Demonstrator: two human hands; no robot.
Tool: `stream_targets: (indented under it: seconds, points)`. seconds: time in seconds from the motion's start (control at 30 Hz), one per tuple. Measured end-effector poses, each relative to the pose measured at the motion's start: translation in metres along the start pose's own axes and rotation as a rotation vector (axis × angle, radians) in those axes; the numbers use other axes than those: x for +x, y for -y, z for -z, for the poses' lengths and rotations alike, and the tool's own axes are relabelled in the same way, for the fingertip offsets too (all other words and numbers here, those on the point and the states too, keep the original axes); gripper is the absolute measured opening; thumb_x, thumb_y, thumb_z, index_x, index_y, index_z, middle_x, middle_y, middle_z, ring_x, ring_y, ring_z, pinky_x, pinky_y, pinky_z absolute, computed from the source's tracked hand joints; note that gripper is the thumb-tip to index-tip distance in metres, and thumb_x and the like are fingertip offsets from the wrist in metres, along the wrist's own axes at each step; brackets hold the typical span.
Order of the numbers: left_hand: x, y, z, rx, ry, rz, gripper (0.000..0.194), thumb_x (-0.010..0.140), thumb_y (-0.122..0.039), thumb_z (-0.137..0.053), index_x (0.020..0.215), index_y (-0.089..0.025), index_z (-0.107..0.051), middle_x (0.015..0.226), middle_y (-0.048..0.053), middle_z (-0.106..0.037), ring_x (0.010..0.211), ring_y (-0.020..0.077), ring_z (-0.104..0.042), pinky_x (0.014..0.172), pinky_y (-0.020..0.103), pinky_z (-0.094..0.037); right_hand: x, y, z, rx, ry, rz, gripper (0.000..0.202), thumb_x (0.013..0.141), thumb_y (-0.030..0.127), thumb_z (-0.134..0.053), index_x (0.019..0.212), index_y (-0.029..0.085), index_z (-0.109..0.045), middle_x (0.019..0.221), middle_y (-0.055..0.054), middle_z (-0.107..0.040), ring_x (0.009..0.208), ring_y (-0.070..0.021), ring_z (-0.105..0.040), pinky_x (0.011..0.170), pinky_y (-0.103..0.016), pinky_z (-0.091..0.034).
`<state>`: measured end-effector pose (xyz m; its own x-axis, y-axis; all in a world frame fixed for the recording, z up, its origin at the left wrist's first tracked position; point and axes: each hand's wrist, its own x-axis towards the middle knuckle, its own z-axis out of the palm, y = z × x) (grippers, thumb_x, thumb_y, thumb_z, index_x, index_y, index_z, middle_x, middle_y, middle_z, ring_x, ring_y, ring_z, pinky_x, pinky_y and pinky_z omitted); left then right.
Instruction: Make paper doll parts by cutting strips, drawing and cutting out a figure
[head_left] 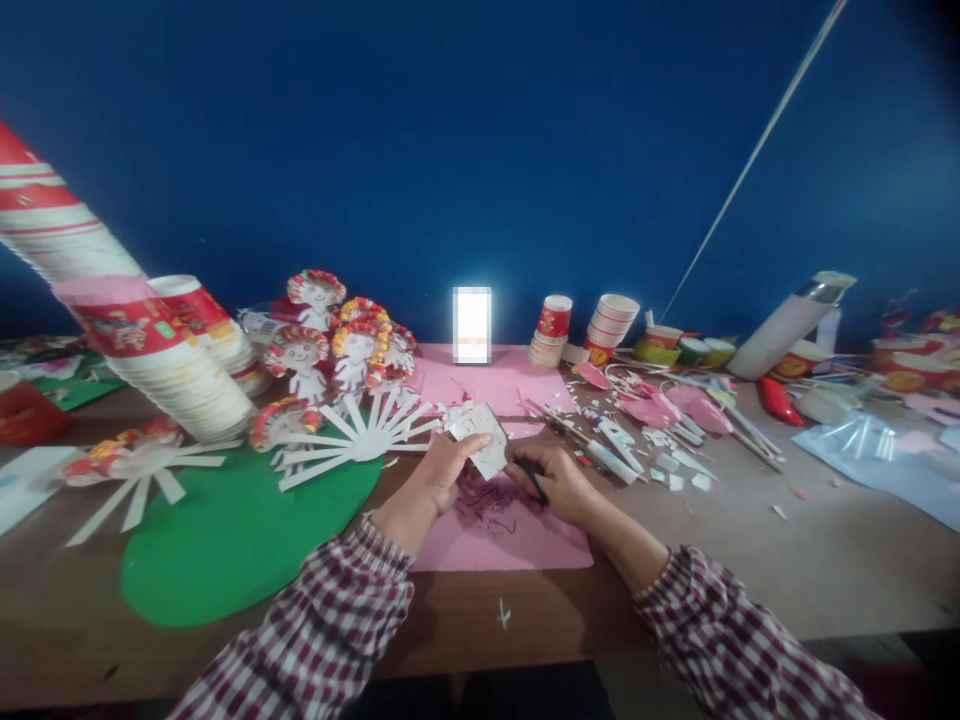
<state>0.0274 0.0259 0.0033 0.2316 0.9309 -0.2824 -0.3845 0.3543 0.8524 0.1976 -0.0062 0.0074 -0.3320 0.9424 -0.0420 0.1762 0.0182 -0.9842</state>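
Observation:
Held in my left hand [441, 477] is a small white paper piece [480, 441] with dark drawn lines, thumb on top. My right hand [556, 484] grips black-handled scissors [538, 483], whose blades meet the right edge of the paper. Below both hands lies a pink sheet [502, 545] with dark scribbled lines. To the left, a white fan-shaped strip cutout [371, 442] rests partly over a green sheet [247, 540]. Several paper figures [354, 352] with red and yellow frilled heads stand behind it.
Stacked paper cups [161, 345] lean at the left, and more cups [555, 318] stand at the back. Paper scraps, pens [600, 450] and sticks litter the right side. Farther right are a white bottle [784, 325] and clear plastic [874, 450]. A blue wall rises behind.

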Motion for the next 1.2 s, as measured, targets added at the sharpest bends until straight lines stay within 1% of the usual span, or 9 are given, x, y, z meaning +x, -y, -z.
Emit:
stream_targets:
  seconds: [0.17,0.23,0.33,0.43,0.67,0.83,1.0,1.07,1.2]
  points:
    - [0.0,-0.001,0.0,-0.005,0.011,-0.031,0.035,0.056,-0.026,-0.083,0.084,-0.014,-0.066,0.073,0.003,-0.069,0.062,0.0154,-0.062,0.062,0.028,-0.049,-0.002,0.002,0.0,-0.022,-0.004,-0.006,0.026,0.074,0.037,-0.069,0.068,0.017,-0.053,0.044,0.008,-0.043,0.037,-0.0066,-0.038,0.036,-0.019,-0.029]
    - [-0.001,-0.001,0.001,0.014,0.014,-0.026,0.034,0.058,-0.028,-0.083,0.084,-0.014,-0.066,0.071,0.003,-0.069,0.059,0.0156,-0.062,0.058,0.028,-0.047,-0.002,0.003,0.0,-0.027,-0.001,-0.014,0.025,0.075,0.037,-0.068,0.069,0.017,-0.053,0.043,0.008,-0.043,0.037,-0.007,-0.039,0.036,-0.019,-0.03]
    - [0.0,-0.001,0.004,0.054,-0.006,-0.027,0.03,0.061,-0.033,-0.081,0.077,-0.013,-0.065,0.058,0.002,-0.064,0.047,0.0139,-0.056,0.048,0.027,-0.042,0.0,0.001,0.001,0.003,-0.002,-0.028,0.026,0.076,0.04,-0.066,0.072,0.018,-0.053,0.043,0.008,-0.044,0.036,-0.0075,-0.04,0.035,-0.019,-0.032]
    - [0.004,-0.001,0.008,0.07,-0.023,-0.04,0.029,0.064,-0.035,-0.078,0.073,-0.013,-0.063,0.055,0.001,-0.062,0.042,0.0135,-0.054,0.045,0.027,-0.041,0.003,-0.002,0.001,0.055,-0.008,-0.015,0.03,0.075,0.045,-0.066,0.075,0.018,-0.054,0.045,0.007,-0.047,0.036,-0.0075,-0.042,0.035,-0.019,-0.035]
    - [0.001,0.001,0.007,0.099,0.036,-0.095,0.032,0.063,-0.032,-0.077,0.084,-0.013,-0.064,0.062,0.001,-0.062,0.048,0.0139,-0.056,0.04,0.024,-0.041,0.008,-0.002,0.002,0.163,-0.114,0.031,0.041,0.07,0.054,-0.07,0.08,0.016,-0.059,0.051,0.005,-0.051,0.039,-0.0082,-0.046,0.036,-0.02,-0.036]
    - [-0.004,0.0,0.003,0.108,0.064,-0.134,0.032,0.063,-0.031,-0.077,0.087,-0.014,-0.062,0.065,0.0,-0.062,0.051,0.0122,-0.056,0.041,0.022,-0.042,0.006,0.004,0.006,0.244,-0.175,0.091,0.045,0.069,0.058,-0.071,0.081,0.015,-0.062,0.058,0.003,-0.054,0.048,-0.0094,-0.049,0.045,-0.023,-0.043]
    - [-0.003,-0.005,0.002,0.092,0.036,-0.188,0.033,0.059,-0.028,-0.079,0.084,-0.014,-0.063,0.073,0.001,-0.065,0.064,0.0111,-0.06,0.061,0.023,-0.051,0.007,0.001,0.01,0.343,-0.2,0.169,0.042,0.072,0.053,-0.072,0.088,0.016,-0.061,0.06,0.003,-0.056,0.054,-0.0106,-0.052,0.054,-0.026,-0.046]
    - [-0.003,-0.006,0.001,0.111,0.033,-0.181,0.032,0.056,-0.027,-0.08,0.081,-0.013,-0.063,0.07,0.002,-0.065,0.061,0.0115,-0.06,0.06,0.024,-0.05,0.009,-0.003,0.012,0.395,-0.217,0.204,0.041,0.07,0.048,-0.076,0.091,0.017,-0.06,0.061,0.004,-0.055,0.055,-0.0106,-0.053,0.055,-0.026,-0.046]
    - [-0.002,-0.006,0.001,0.176,0.064,-0.146,0.032,0.054,-0.024,-0.079,0.079,-0.011,-0.065,0.064,0.003,-0.064,0.054,0.0121,-0.057,0.05,0.023,-0.044,0.013,-0.008,0.016,0.362,-0.332,0.183,0.049,0.06,0.038,-0.084,0.1,0.019,-0.061,0.073,0.001,-0.062,0.064,-0.0129,-0.058,0.058,-0.026,-0.048]
